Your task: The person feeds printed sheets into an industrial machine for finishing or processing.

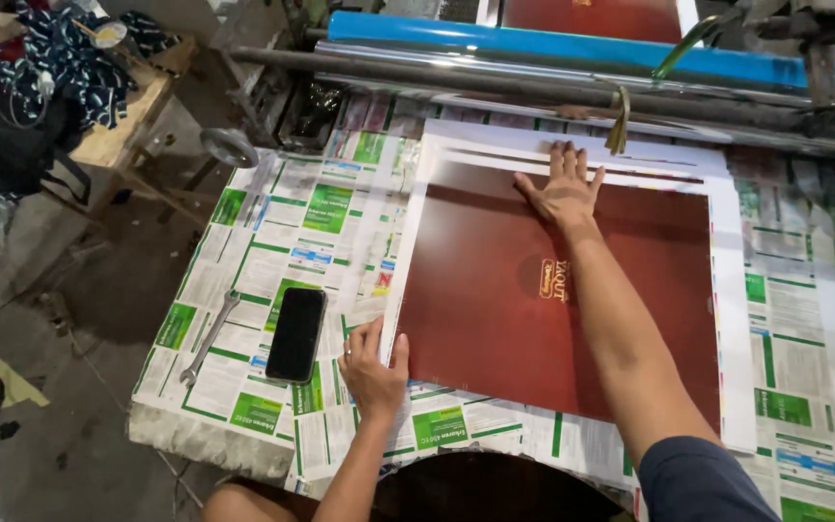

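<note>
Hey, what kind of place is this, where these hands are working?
Probably a small print or laminating workshop. Both hands, left hand and right hand, press on a dark red printed sheet lying on a table covered with newspaper, in front of long machine rollers. A wrench lies nearby.

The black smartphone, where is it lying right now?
In the head view, the black smartphone lies flat on the newspaper-covered table, just left of the left hand gripping the dark red printed sheet, with a metal wrench further left.
</note>
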